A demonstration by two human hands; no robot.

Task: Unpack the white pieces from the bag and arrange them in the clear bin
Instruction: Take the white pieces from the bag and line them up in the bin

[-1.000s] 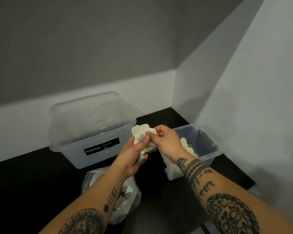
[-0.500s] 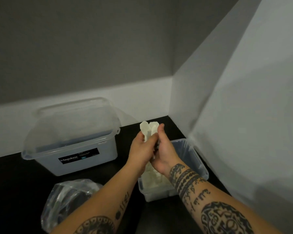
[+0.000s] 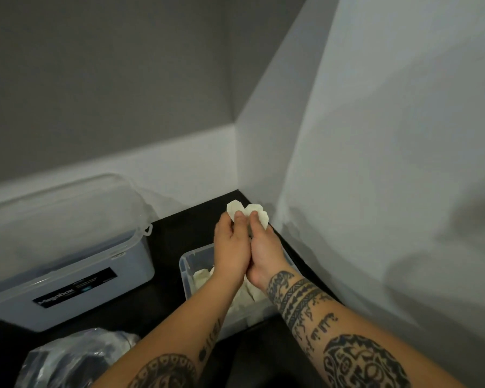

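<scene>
While the lidded box [image 3: 67,264] runs off the left edge, the clear bin [image 3: 186,264] sits mostly hidden under both forearms; bag [image 3: 76,357] cropped at the bottom. Left hand [image 3: 231,249] and right hand [image 3: 265,250] pinch one white piece [image 3: 248,212] above the bin; its lower part is hidden.

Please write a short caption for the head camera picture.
Both hands hold a white piece above the small clear bin, near the plastic bag.
</scene>
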